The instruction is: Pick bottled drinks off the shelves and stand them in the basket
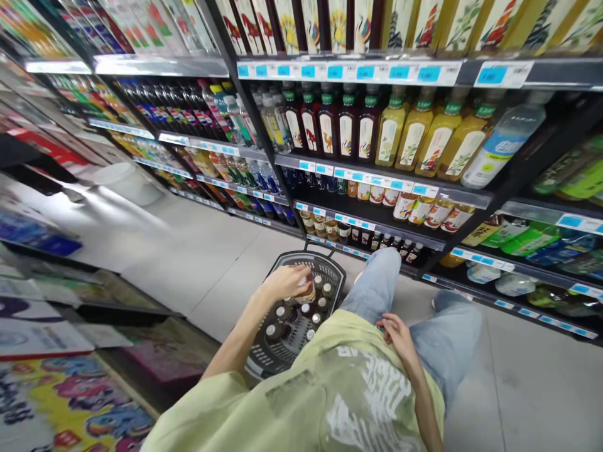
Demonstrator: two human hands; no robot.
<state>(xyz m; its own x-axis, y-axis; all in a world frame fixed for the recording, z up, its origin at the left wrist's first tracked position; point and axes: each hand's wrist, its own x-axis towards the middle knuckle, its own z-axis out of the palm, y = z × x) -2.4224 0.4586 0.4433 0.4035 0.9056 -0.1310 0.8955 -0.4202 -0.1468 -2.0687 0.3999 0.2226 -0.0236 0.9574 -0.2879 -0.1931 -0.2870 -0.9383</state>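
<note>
On the floor to my left stands a dark grey shopping basket with slotted walls. Several small dark bottles with white caps stand upright in it. My left hand reaches over the basket's far part, its fingers closed around the top of a bottle with orange-brown contents. That bottle is low among the others; whether it touches the basket floor is hidden. My right hand lies on my lap by the shirt's hem, fingers loosely extended and holding nothing.
Drink shelves run along the front, with large tea bottles and small dark bottles low down. A display stand with boxes is close on the left. Farther left are a white tub and another person's legs.
</note>
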